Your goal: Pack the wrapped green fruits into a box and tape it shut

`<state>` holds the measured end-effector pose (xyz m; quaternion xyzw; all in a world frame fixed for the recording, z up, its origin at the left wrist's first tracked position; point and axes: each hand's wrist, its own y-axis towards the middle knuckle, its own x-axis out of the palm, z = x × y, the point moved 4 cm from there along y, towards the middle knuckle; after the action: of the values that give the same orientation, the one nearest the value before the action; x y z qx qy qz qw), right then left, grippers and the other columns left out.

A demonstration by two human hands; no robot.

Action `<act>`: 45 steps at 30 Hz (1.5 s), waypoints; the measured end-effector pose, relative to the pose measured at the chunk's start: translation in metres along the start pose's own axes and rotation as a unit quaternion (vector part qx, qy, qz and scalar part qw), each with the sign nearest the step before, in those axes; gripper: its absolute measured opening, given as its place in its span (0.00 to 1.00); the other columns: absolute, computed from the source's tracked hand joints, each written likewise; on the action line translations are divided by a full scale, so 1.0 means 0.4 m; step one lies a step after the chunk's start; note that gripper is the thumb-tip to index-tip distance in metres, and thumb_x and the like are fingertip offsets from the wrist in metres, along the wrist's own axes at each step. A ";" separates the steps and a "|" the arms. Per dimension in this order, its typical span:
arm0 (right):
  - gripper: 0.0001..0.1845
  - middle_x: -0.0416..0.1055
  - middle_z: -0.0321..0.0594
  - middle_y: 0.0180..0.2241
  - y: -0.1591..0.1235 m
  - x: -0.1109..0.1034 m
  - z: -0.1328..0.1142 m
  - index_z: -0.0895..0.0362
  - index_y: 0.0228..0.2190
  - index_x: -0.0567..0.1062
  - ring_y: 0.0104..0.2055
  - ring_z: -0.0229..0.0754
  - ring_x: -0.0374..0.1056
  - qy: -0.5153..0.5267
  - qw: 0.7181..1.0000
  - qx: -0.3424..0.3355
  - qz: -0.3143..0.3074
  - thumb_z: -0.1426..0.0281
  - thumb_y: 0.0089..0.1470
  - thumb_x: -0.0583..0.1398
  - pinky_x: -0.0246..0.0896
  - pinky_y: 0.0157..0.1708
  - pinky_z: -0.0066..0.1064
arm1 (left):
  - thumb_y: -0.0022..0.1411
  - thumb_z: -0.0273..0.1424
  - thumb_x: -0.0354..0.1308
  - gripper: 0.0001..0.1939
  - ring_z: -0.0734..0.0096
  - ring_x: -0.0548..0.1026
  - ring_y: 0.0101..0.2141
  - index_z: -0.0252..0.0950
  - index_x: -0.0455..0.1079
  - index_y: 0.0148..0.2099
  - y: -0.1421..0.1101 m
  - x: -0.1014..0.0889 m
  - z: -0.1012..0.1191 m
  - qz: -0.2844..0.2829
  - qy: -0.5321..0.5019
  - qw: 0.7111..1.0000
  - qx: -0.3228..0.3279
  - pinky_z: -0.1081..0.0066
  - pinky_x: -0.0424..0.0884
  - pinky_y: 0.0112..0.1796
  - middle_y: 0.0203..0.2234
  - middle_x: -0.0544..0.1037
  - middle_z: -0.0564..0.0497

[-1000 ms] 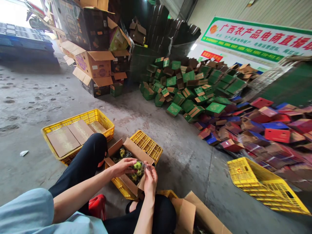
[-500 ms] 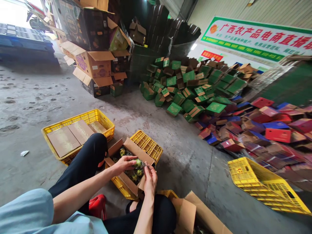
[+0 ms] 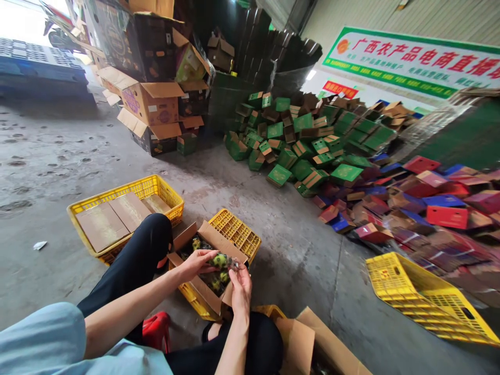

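My left hand [image 3: 198,262] and my right hand [image 3: 241,286] hold a clear plastic bag of green fruit [image 3: 221,261] between them, over an open cardboard box [image 3: 205,295]. The left fingers grip the bag's left side, while the right fingers pinch its gathered end. Inside the box lie more bagged green fruits [image 3: 216,284], partly hidden by my hands. The exact kind of fruit is too small to tell. Beneath the box is an upturned yellow plastic crate [image 3: 236,233].
To the left, a yellow crate [image 3: 172,194] holds closed cartons [image 3: 102,221]. Another open carton [image 3: 299,341] is by my right knee. A red stool [image 3: 156,332] shows below me. Farther right are a tipped yellow crate [image 3: 425,307] and heaps of green boxes [image 3: 302,122] and red boxes [image 3: 446,217].
The bag has been raised slightly and now shows more plainly between my hands. My right hand has turned a little, its fingers opening around the bag's end.
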<state>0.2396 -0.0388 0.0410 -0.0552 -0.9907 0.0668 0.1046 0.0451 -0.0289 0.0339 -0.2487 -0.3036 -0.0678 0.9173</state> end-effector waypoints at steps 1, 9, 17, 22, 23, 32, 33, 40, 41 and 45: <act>0.28 0.81 0.43 0.51 -0.001 0.002 -0.002 0.51 0.48 0.82 0.57 0.53 0.75 -0.004 1.000 -0.001 -0.005 0.59 0.44 0.74 0.65 0.61 0.45 | 0.50 0.50 0.77 0.33 0.63 0.85 0.36 0.33 0.81 0.52 0.000 -0.001 0.001 0.001 0.003 1.000 -0.002 0.74 0.80 0.38 0.44 0.85 0.41; 0.24 0.84 0.45 0.43 -0.002 -0.008 -0.001 0.54 0.37 0.83 0.51 0.53 0.77 -0.018 0.998 0.007 0.055 0.52 0.42 0.73 0.67 0.57 0.43 | 0.51 0.55 0.74 0.34 0.61 0.86 0.36 0.31 0.81 0.48 -0.022 0.018 0.007 -0.021 0.037 0.999 -0.018 0.70 0.81 0.40 0.42 0.85 0.40; 0.23 0.84 0.43 0.40 -0.002 -0.008 -0.008 0.54 0.37 0.84 0.45 0.50 0.77 -0.002 0.998 0.000 0.056 0.52 0.43 0.73 0.70 0.48 0.39 | 0.53 0.57 0.72 0.35 0.57 0.85 0.39 0.32 0.81 0.49 -0.041 0.033 0.024 -0.047 0.063 0.997 -0.006 0.62 0.81 0.45 0.43 0.85 0.39; 0.23 0.82 0.38 0.33 0.002 -0.013 -0.010 0.54 0.36 0.82 0.35 0.46 0.75 0.048 0.994 0.005 0.100 0.52 0.41 0.72 0.68 0.36 0.33 | 0.49 0.48 0.79 0.34 0.62 0.85 0.38 0.33 0.79 0.52 -0.052 0.039 0.025 -0.076 0.042 0.996 -0.001 0.64 0.79 0.47 0.47 0.84 0.39; 0.22 0.82 0.38 0.33 0.002 -0.013 -0.010 0.54 0.36 0.82 0.35 0.45 0.75 0.052 0.993 0.005 0.104 0.53 0.41 0.72 0.68 0.35 0.33 | 0.47 0.46 0.80 0.34 0.62 0.85 0.38 0.33 0.79 0.52 -0.054 0.040 0.026 -0.083 0.043 0.996 0.006 0.64 0.79 0.47 0.47 0.84 0.39; 0.24 0.82 0.40 0.36 -0.001 -0.016 -0.009 0.53 0.37 0.81 0.38 0.48 0.76 0.026 0.996 -0.003 0.088 0.50 0.44 0.72 0.70 0.40 0.36 | 0.46 0.51 0.78 0.30 0.57 0.85 0.37 0.31 0.81 0.42 -0.038 0.027 0.020 -0.038 0.093 0.995 0.014 0.64 0.78 0.43 0.37 0.85 0.39; 0.24 0.83 0.41 0.38 -0.001 -0.016 -0.011 0.53 0.39 0.82 0.41 0.49 0.77 0.016 0.997 -0.007 0.081 0.50 0.45 0.72 0.71 0.43 0.37 | 0.46 0.51 0.78 0.30 0.57 0.85 0.37 0.30 0.81 0.41 -0.036 0.026 0.022 -0.036 0.091 0.995 0.022 0.64 0.78 0.43 0.38 0.85 0.39; 0.31 0.77 0.45 0.58 -0.007 -0.001 -0.019 0.51 0.52 0.82 0.61 0.54 0.71 -0.030 0.999 0.004 0.011 0.46 0.53 0.67 0.69 0.57 0.42 | 0.44 0.48 0.80 0.33 0.51 0.83 0.45 0.30 0.83 0.47 -0.029 0.015 0.048 -0.033 0.077 0.993 0.080 0.58 0.76 0.52 0.47 0.84 0.37; 0.32 0.76 0.45 0.59 -0.009 0.003 -0.017 0.50 0.52 0.82 0.61 0.54 0.72 -0.016 1.000 0.015 0.004 0.44 0.54 0.65 0.71 0.55 0.43 | 0.44 0.47 0.80 0.33 0.49 0.82 0.47 0.31 0.83 0.48 -0.028 0.014 0.050 -0.031 0.082 0.992 0.092 0.58 0.76 0.52 0.52 0.81 0.36; 0.34 0.76 0.47 0.59 -0.019 0.023 -0.006 0.52 0.51 0.82 0.55 0.57 0.76 0.049 0.996 0.067 -0.034 0.42 0.53 0.65 0.76 0.49 0.45 | 0.43 0.37 0.80 0.24 0.41 0.78 0.54 0.34 0.84 0.43 -0.025 0.017 0.049 -0.026 0.113 0.987 0.114 0.59 0.77 0.49 0.70 0.64 0.37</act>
<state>0.2305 -0.0449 0.0461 -0.0174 -0.9790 0.1267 0.1590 0.0375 -0.0276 0.0558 -0.1256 -0.2100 -0.0842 0.9659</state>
